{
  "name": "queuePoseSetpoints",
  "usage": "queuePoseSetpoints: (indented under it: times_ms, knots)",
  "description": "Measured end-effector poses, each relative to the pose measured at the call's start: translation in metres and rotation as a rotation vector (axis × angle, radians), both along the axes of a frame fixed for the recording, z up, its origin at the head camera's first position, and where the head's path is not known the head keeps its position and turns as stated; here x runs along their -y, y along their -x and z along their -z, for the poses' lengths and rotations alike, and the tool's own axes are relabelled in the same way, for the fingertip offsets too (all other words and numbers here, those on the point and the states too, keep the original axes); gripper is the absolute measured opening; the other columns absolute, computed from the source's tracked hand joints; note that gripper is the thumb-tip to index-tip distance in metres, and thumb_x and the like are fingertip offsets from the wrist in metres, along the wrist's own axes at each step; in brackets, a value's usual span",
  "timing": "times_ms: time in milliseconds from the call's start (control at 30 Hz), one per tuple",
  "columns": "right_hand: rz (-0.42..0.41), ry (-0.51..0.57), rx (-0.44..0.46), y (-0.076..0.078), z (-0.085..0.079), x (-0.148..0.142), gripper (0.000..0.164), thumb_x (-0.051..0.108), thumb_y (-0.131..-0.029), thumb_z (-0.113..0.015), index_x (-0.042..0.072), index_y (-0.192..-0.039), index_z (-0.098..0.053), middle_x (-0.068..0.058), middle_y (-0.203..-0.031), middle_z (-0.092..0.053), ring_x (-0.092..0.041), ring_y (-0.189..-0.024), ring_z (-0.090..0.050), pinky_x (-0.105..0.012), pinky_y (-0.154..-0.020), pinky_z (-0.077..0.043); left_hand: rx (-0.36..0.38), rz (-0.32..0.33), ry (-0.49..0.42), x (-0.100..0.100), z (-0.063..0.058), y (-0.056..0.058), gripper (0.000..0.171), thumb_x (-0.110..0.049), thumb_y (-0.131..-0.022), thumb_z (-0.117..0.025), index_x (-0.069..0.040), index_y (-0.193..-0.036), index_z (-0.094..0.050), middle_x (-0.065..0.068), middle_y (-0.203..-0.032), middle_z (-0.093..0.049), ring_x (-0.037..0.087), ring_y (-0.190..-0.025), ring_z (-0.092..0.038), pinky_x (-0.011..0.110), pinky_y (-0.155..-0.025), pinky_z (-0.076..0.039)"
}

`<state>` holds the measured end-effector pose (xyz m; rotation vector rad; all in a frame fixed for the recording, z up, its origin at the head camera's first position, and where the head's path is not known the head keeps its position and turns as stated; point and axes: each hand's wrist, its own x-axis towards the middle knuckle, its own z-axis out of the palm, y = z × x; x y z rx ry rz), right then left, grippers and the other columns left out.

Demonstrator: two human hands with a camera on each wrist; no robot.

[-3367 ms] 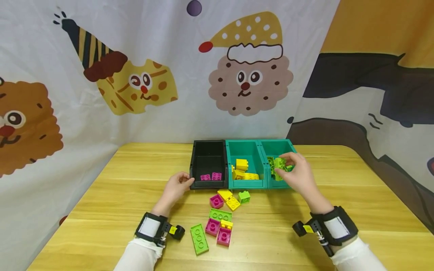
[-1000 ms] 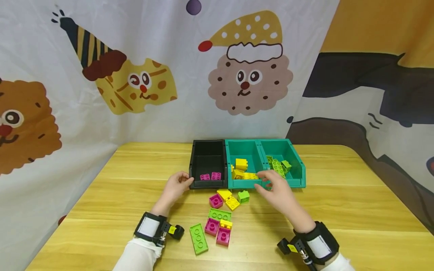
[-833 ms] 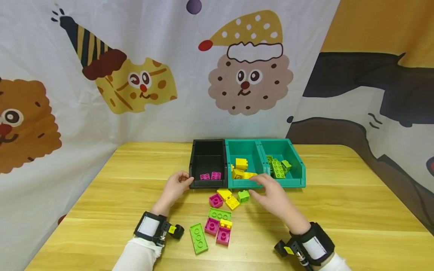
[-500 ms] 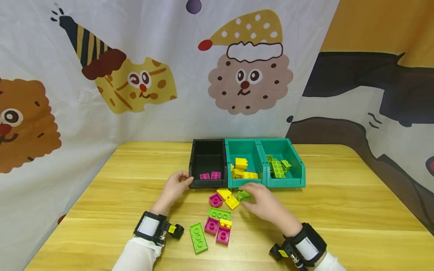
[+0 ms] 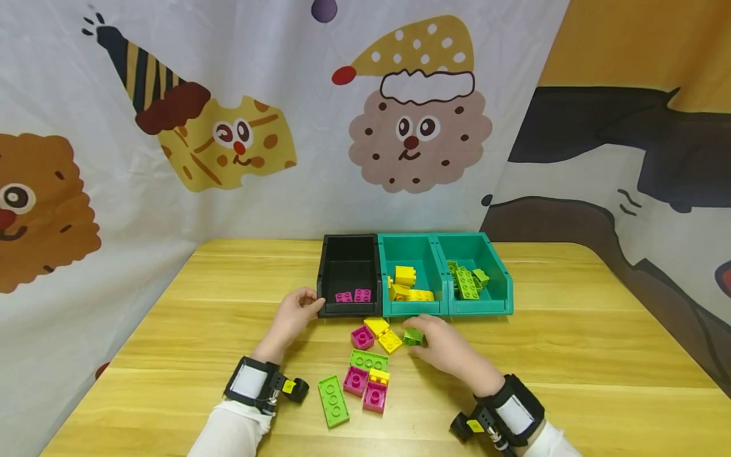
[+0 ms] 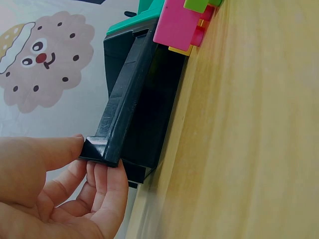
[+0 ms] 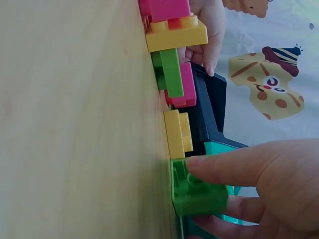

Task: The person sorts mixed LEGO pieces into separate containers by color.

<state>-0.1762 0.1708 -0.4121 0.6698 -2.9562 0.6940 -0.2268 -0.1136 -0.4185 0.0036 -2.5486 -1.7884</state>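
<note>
At a wooden table (image 5: 571, 317), with a cartoon curtain (image 5: 320, 203) hanging behind the black bin (image 5: 349, 249), grips that bin's front left corner with the left hand (image 5: 292, 315), thumb and fingers on either side. With the right hand (image 5: 448, 346), pinches a green block (image 5: 412, 338) between thumb and fingers, near the bin's front right corner, with loose blocks (image 5: 368, 360) in front of the bin and teal bins (image 5: 417, 309) to its right.

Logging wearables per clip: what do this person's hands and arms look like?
The left hand and right hand are bare. White sleeves end near black wristbands, each bearing a white rectangular patch and a small black camera with a yellow mark and silvery fitting.
</note>
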Motion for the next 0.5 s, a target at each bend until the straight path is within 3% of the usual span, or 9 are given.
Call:
queuePoseSetpoints:
  times_ms: [167, 500]
  knots:
    - [-0.004, 0.027, 0.022, 0.0026, 0.0052, -0.0004, 0.015, 0.006, -0.078, -0.075, 0.013, -0.088, -0.066, 0.002, -0.089, -0.064, -0.015, -0.083, -0.055, -0.038, -0.08, -0.052, 0.0, -0.003, 0.0, -0.0003, 0.0005, 0.0004, 0.013, -0.007, -0.091, -0.061, 0.004, -0.093, -0.057, 0.007, -0.081, -0.052, 0.013, -0.072, -0.051, 0.031, -0.072, -0.056]
    - [-0.008, 0.149, -0.107, 0.0029, 0.0054, -0.0013, 0.011, 0.006, -0.079, -0.074, 0.008, -0.089, -0.07, -0.002, -0.089, -0.069, -0.016, -0.084, -0.063, -0.033, -0.075, -0.055, -0.001, -0.008, 0.02, -0.0004, 0.0013, 0.0009, 0.013, -0.008, -0.091, -0.062, 0.004, -0.093, -0.057, 0.007, -0.08, -0.053, 0.014, -0.071, -0.051, 0.033, -0.072, -0.056]
